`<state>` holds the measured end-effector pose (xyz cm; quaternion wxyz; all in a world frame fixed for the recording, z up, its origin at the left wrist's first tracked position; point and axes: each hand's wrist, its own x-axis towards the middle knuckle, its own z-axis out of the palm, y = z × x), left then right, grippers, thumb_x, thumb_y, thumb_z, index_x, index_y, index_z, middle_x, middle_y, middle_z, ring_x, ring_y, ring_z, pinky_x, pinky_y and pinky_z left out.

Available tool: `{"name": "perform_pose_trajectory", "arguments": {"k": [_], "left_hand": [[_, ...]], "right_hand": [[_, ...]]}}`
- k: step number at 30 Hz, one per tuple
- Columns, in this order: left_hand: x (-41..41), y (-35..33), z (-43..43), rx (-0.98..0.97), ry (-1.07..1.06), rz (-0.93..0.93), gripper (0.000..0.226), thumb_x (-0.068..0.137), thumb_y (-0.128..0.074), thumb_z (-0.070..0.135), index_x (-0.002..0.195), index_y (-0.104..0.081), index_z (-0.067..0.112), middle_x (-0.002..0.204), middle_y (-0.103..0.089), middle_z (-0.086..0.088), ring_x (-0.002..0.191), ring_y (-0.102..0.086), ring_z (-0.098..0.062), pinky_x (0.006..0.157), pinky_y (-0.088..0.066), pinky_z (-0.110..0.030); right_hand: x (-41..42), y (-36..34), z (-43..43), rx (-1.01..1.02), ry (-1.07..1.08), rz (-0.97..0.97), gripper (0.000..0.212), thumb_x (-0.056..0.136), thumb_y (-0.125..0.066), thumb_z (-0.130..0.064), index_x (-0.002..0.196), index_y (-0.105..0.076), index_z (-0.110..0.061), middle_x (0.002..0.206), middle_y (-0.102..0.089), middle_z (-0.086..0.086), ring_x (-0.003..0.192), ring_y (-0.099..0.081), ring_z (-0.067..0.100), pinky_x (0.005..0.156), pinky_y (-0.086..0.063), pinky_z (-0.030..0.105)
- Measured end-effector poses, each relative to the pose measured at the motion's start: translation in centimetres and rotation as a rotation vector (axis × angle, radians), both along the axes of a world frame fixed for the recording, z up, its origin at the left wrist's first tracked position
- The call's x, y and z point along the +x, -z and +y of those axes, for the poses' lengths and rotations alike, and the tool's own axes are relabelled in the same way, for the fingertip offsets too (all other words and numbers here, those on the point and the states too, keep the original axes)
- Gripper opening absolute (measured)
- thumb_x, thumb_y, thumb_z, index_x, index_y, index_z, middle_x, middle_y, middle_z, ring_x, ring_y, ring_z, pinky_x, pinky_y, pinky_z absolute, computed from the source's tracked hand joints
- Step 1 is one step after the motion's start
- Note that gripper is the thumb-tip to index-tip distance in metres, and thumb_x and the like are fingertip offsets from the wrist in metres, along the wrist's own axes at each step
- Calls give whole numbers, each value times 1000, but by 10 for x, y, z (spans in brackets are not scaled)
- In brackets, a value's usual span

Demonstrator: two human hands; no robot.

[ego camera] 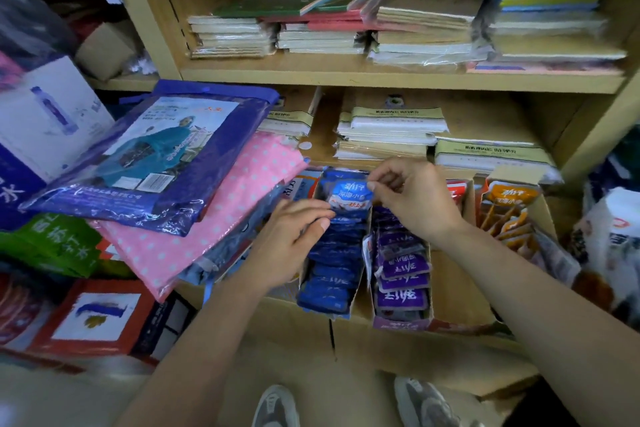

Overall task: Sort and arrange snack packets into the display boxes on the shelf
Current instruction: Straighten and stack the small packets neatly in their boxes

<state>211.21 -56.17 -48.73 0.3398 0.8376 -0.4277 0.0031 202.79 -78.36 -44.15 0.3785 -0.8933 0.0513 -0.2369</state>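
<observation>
Blue packets (pixel 332 253) fill the display box (pixel 358 282). At its far end my right hand (pixel 412 198) pinches the top edge of one blue-and-white packet (pixel 349 196); my left hand (pixel 294 236), fingers curled, seems to grip its lower edge.

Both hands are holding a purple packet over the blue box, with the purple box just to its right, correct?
No, the packet is blue, not purple. The head view shows the left hand and right hand holding a blue packet over the blue box, with the purple box just to its right.
</observation>
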Motion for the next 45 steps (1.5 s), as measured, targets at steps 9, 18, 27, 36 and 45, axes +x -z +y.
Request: {"name": "perform_pose_trajectory", "arguments": {"k": [9,18,27,36,45], "left_hand": [[1,2,-4,-41,-21,13,25,103,-55,26,115,-76,17,116,-66,15,110,-56,-18,95,-39,-18],[-13,-19,-4,-309,-85,-111,5,80,-84,11,85,-82,13,84,-74,9,76,-69,-5,70,-57,-24],[-11,-12,4,-224,-29,-360,10,86,-78,23,91,-82,15,90,-73,8,79,-67,-5,68,-57,-30],[-12,-13,-5,-202,-92,-394,10,91,-74,13,100,-78,14,108,-75,4,98,-68,-8,87,-54,-25],[-3,-15,-17,-292,-314,-188,5,85,-80,23,90,-80,20,79,-75,13,66,-67,-3,66,-57,-29]], "right_hand": [[-3,1,5,53,-22,-6,4,90,-73,-13,90,-76,-16,78,-70,-9,70,-65,2,66,-53,16],[-6,-4,4,189,-23,-110,9,90,-73,-8,91,-78,-15,76,-72,-7,67,-67,10,68,-60,29],[-5,6,4,-137,-190,-7,13,87,-75,-8,97,-80,-15,93,-74,-7,84,-68,-1,82,-57,21],[-7,1,5,20,-83,-18,38,88,-75,-14,124,-69,-23,101,-68,-12,87,-64,-2,78,-55,14],[-6,3,12,-116,-194,80,36,93,-64,-3,126,-69,-17,119,-62,-6,100,-60,4,91,-52,23]]}}
